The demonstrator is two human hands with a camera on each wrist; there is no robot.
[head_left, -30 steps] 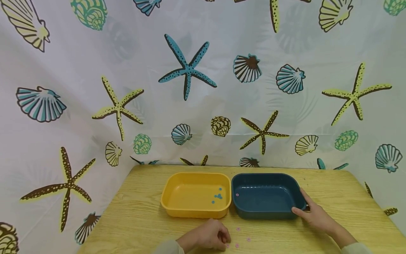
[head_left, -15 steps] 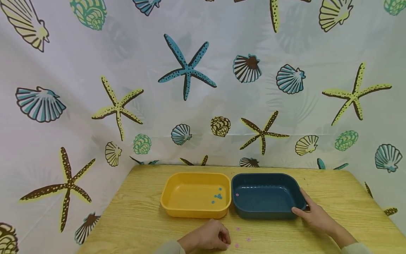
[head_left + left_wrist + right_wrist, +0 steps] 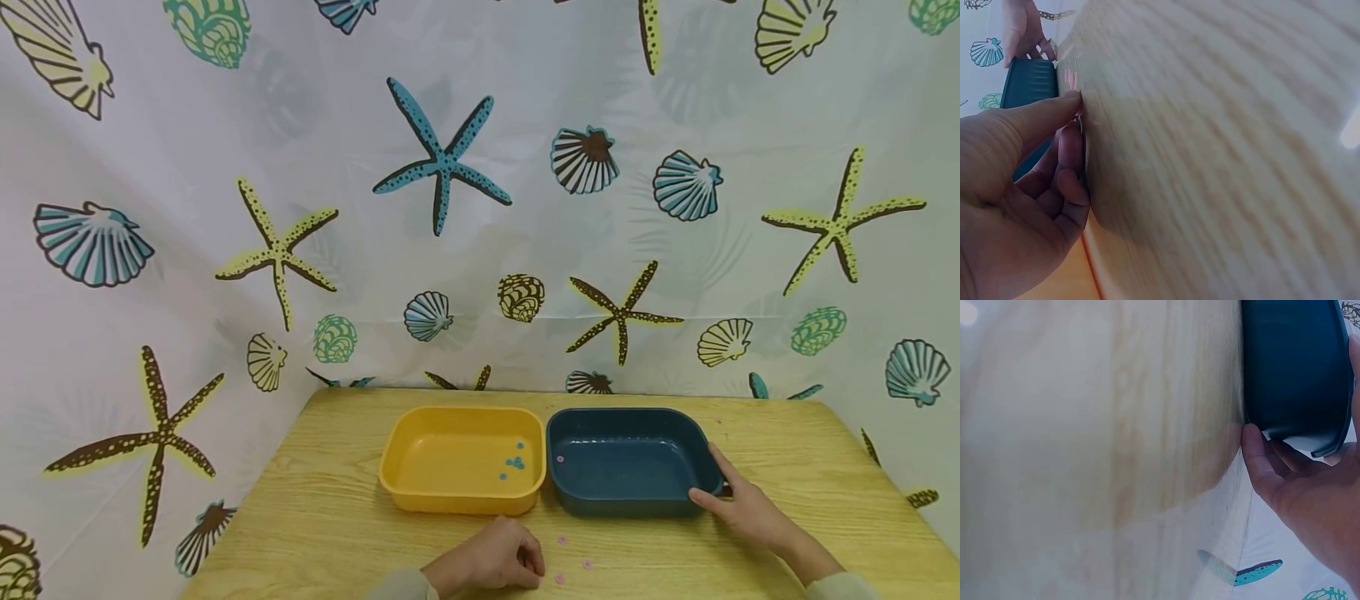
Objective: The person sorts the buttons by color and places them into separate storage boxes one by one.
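Note:
At the table's front, my left hand (image 3: 498,557) has its thumb and index fingertips together at the wood. In the left wrist view, a sliver of a small pink bead (image 3: 1080,112) shows between those fingertips; the rest of it is hidden. Several loose pink beads, one of them a pink bead (image 3: 587,565), lie just right of this hand. My right hand (image 3: 750,510) grips the right end of a dark blue tub (image 3: 626,507), thumb at the near corner and fingers round the far side. Inside that tub, near its left wall, lies one pink bead (image 3: 560,459).
A yellow tub (image 3: 461,505) stands right against the blue tub's left side, with several small blue beads (image 3: 517,462) in its right part. Both tubs rest on a wooden table (image 3: 315,483). A shell-and-starfish curtain (image 3: 517,242) hangs behind and at both sides.
The pink bead nearest the left fingertips has gone from the table into the left hand's pinch. That hand shifted slightly right. The right hand and both tubs stay put.

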